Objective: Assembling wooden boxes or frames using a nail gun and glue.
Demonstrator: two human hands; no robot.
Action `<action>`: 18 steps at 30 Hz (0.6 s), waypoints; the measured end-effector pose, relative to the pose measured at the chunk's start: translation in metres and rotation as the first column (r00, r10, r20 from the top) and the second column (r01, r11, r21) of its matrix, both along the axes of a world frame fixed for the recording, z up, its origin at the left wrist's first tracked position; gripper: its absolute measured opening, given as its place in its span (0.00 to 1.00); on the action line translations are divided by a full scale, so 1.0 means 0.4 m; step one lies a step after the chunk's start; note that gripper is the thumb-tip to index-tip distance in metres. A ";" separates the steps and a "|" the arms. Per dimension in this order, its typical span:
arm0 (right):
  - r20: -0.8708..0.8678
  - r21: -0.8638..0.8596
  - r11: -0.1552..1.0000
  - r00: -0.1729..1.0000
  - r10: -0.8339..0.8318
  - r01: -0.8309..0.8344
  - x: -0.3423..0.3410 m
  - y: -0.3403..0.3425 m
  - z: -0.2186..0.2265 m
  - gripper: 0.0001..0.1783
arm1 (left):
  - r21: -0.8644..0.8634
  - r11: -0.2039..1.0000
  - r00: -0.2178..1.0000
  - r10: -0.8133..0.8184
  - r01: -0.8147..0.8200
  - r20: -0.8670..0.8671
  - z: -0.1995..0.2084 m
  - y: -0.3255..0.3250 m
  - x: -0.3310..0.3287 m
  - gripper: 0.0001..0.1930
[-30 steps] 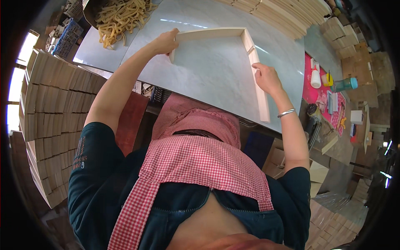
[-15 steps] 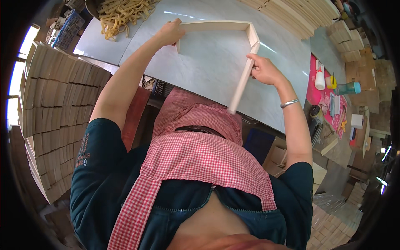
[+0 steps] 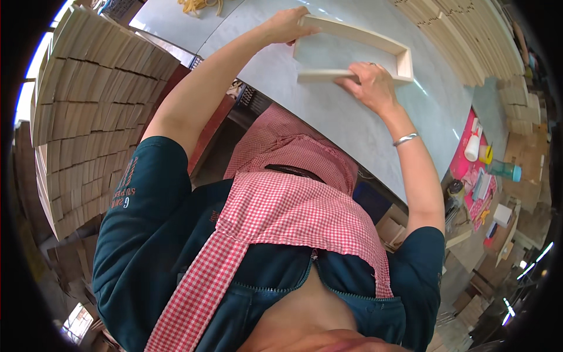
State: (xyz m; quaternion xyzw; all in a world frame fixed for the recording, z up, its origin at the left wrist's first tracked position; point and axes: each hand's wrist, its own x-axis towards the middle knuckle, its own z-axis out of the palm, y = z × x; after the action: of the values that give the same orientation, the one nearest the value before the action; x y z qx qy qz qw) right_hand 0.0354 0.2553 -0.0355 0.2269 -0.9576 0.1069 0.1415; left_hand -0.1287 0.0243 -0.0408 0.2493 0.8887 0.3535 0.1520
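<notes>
A pale wooden frame (image 3: 358,37) of thin strips stands on edge on the grey marbled table (image 3: 258,67). My left hand (image 3: 287,26) grips its far-left corner, fingers closed round the long back strip where a short end piece drops toward me. My right hand (image 3: 373,87) holds the near long strip (image 3: 321,75), thumb on my side and fingers over its top. That strip is slightly blurred and runs roughly along the back one. The short right end (image 3: 404,61) links the two. At the left, the near strip's tip is apart from the short end piece.
Tall stacks of wooden pieces (image 3: 88,111) rise on the left. Long pale slats (image 3: 448,38) lie at the table's far right. Yellowish bands (image 3: 200,6) lie at the far edge. A white bottle (image 3: 472,146) and a teal-capped bottle (image 3: 504,170) stand on the right.
My right hand has swung the near strip inward, from pointing toward me to lying roughly parallel to the back strip. The frame has turned, and the whole view has shifted.
</notes>
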 end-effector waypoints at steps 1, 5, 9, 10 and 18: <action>-0.006 -0.013 0.999 0.999 -0.049 0.049 -0.014 -0.020 0.000 0.16 | 0.008 1.000 1.000 0.006 -0.006 0.012 0.001 -0.002 0.003 0.29; -0.058 -0.035 0.995 0.994 -0.096 0.094 -0.033 -0.035 -0.009 0.18 | 0.014 0.999 0.999 0.033 -0.033 0.027 0.013 -0.006 0.013 0.30; -0.101 -0.038 0.993 0.988 -0.117 0.114 -0.044 -0.041 -0.014 0.20 | 0.020 0.999 0.999 0.048 -0.048 0.014 0.003 -0.001 0.019 0.30; -0.099 -0.033 0.991 0.986 -0.136 0.133 -0.048 -0.045 -0.013 0.20 | 0.027 0.999 0.999 0.047 -0.047 -0.002 -0.002 0.001 0.021 0.31; -0.081 0.010 0.981 0.978 -0.192 0.193 -0.049 -0.050 -0.006 0.19 | 0.054 0.998 0.996 0.031 -0.036 0.086 0.057 0.004 0.049 0.31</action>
State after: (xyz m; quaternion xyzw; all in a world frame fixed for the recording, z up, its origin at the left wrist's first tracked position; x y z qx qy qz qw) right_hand 0.0158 0.2353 -0.0379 0.1385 -0.9696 0.0748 0.1873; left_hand -0.1091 0.0259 -0.0179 0.2234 0.8753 0.3908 0.1768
